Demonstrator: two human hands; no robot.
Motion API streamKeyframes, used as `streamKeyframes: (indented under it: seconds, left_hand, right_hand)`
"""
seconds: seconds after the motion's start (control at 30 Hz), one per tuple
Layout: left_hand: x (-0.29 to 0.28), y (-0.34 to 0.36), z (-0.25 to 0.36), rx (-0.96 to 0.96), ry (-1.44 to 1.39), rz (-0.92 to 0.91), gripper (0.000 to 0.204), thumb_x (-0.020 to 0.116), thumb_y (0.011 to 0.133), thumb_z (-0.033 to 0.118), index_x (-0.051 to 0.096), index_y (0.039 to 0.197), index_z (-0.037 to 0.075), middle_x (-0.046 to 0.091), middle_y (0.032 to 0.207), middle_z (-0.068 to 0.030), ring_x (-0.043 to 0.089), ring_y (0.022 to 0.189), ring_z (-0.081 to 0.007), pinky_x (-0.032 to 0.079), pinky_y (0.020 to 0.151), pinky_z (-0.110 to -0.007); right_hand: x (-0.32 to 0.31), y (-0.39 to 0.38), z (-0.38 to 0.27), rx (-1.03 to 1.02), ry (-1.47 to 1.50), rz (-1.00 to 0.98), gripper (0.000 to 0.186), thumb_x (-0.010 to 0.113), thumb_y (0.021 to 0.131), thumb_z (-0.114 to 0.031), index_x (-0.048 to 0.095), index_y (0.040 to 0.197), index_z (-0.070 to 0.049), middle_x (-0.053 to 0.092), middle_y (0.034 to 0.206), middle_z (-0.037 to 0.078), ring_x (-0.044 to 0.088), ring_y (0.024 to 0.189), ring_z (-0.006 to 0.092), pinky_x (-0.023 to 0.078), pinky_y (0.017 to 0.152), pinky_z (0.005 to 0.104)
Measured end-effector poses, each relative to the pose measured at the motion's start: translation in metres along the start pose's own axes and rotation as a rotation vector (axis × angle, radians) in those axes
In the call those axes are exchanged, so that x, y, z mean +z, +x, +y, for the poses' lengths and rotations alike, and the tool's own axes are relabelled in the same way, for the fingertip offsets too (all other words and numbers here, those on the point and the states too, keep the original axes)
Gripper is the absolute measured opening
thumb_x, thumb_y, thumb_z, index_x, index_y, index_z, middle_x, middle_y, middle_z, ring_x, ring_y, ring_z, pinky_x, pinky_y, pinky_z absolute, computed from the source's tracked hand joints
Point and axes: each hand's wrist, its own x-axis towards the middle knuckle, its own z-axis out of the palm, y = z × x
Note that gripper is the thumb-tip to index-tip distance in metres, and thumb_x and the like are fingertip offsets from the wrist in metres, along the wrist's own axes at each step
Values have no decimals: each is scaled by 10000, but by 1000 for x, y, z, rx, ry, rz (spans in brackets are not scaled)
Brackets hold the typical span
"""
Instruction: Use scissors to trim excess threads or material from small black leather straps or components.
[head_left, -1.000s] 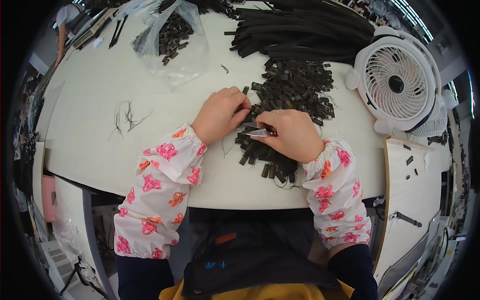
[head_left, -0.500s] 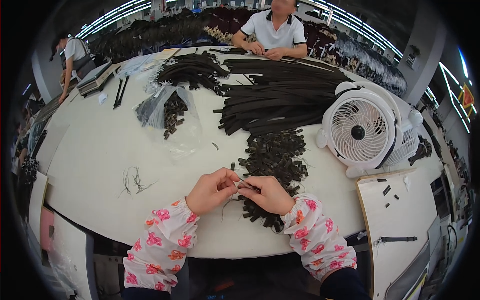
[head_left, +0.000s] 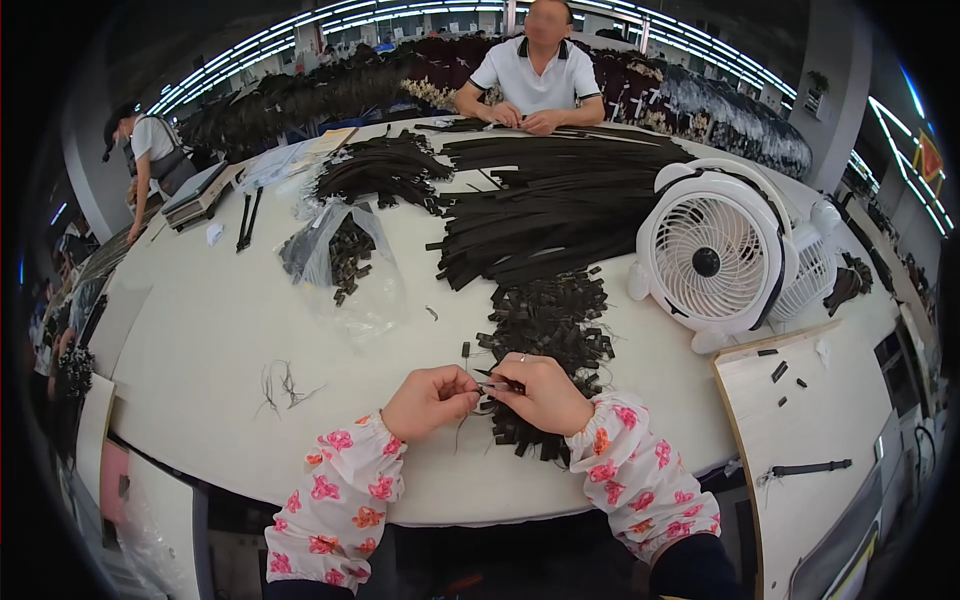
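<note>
In front of me, my left hand (head_left: 434, 402) is pinched closed on a small black fabric loop, mostly hidden by the fingertips, with loose threads hanging below. Close against it, my right hand (head_left: 541, 393) is curled around thread snips (head_left: 497, 387), their pointed tips directed at the pinched piece. Under and behind the right hand lies a heap of small black fabric loops (head_left: 548, 312) with thread ends sticking out. One single loop (head_left: 466, 349) rests apart, just beyond the left fingertips.
Long black straps (head_left: 560, 200) spread beyond the heap. A white fan (head_left: 705, 262) stands at right, beside a wooden board (head_left: 800, 420). At left are a clear plastic bag (head_left: 335, 250), thread scraps (head_left: 285, 388) and a scale (head_left: 195, 192). A person (head_left: 540, 75) sits opposite; another (head_left: 155, 150) stands far left.
The view has tilted slightly, shifting the scene. The snips' pointed tips now show between my hands, which stay close together over the table edge side of the heap.
</note>
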Motion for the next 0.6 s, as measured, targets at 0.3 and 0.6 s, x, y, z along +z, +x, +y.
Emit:
streamKeyframes:
  seconds: [0.3, 0.6]
  left_hand:
    - [-4, 8, 10, 212, -110, 355, 120, 513, 888, 90, 536, 960, -2, 617, 829, -57, 534, 666, -74, 450, 648, -221]
    - [7, 13, 2, 71, -507, 272, 149, 482, 921, 168, 477, 981, 31, 623, 826, -76, 567, 671, -88, 477, 653, -225]
  right_hand:
    - [4, 6, 13, -17, -18, 74, 84, 662, 720, -25, 592, 754, 6, 552, 713, 78, 525, 565, 190, 414, 528, 273]
    - [17, 1, 13, -133, -215, 73, 160, 680, 630, -47, 598, 766, -68, 570, 759, 38, 588, 601, 228, 470, 526, 312]
